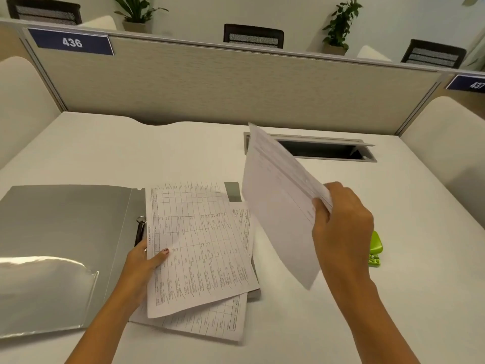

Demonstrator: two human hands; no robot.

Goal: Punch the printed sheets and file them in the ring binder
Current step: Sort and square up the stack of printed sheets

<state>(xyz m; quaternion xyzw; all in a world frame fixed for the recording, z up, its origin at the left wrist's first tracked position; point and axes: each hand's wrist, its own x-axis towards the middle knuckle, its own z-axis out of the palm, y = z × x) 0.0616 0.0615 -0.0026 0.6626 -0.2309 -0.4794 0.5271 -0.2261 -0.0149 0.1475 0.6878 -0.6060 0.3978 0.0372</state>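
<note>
A grey ring binder (60, 232) lies open on the white desk, its metal rings (140, 227) at the spine. Printed table sheets (199, 245) lie askew on the binder's right half, with more sheets fanned out underneath. My left hand (143, 261) grips the left edge of the top sheet near the rings, thumb on the paper. My right hand (341, 227) holds another printed sheet (278, 203) tilted in the air to the right of the pile. A green hole punch (375, 249) sits on the desk, mostly hidden behind my right wrist.
A beige partition (223, 88) closes off the back of the desk. A recessed cable slot (325, 149) is open in the desk behind the lifted sheet. A clear plastic pocket (44, 292) shines on the binder's left cover. Chairs and plants stand beyond the partition.
</note>
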